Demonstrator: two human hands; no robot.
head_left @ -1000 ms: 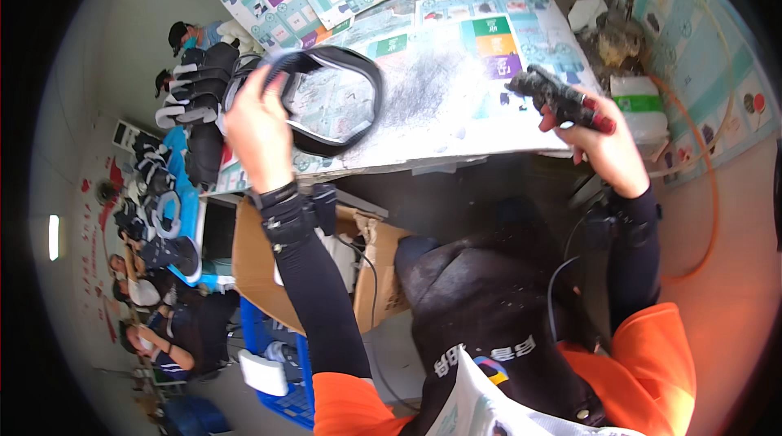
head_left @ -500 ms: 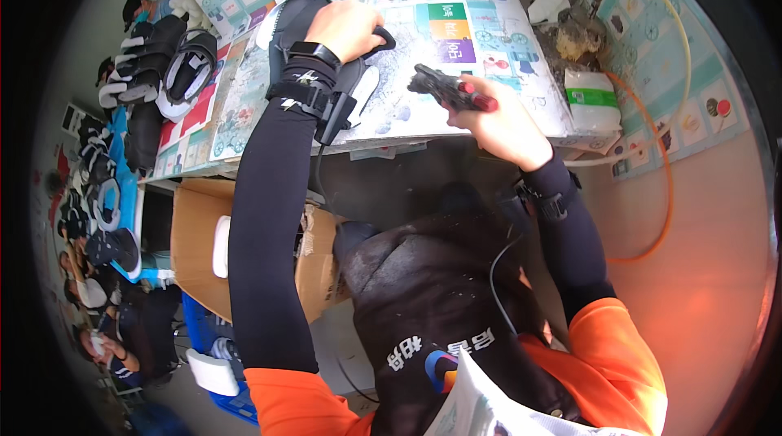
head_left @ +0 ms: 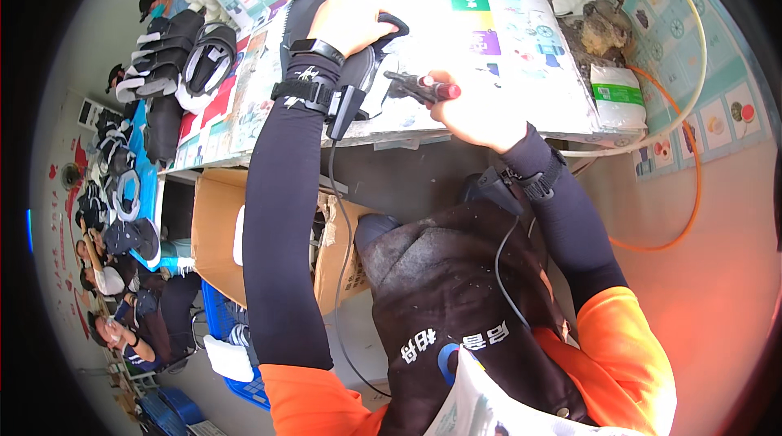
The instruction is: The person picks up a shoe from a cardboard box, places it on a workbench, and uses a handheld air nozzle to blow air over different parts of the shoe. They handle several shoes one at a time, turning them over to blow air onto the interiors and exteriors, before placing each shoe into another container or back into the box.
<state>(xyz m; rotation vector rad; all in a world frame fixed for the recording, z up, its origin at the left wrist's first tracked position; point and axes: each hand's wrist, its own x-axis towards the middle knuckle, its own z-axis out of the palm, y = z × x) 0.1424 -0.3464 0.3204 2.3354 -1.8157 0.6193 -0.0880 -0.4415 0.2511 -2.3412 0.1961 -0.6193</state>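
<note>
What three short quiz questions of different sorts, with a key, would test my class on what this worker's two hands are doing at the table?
1. True or false: the left hand rests on a black sandal piece lying on the work table.
2. Which does the right hand hold? A) a white cloth B) a dark tool with a red tip C) an orange hose
3. Fill in: the stack of black sandals lies to the person's ____ side.

Key: 1 true; 2 B; 3 left.
</note>
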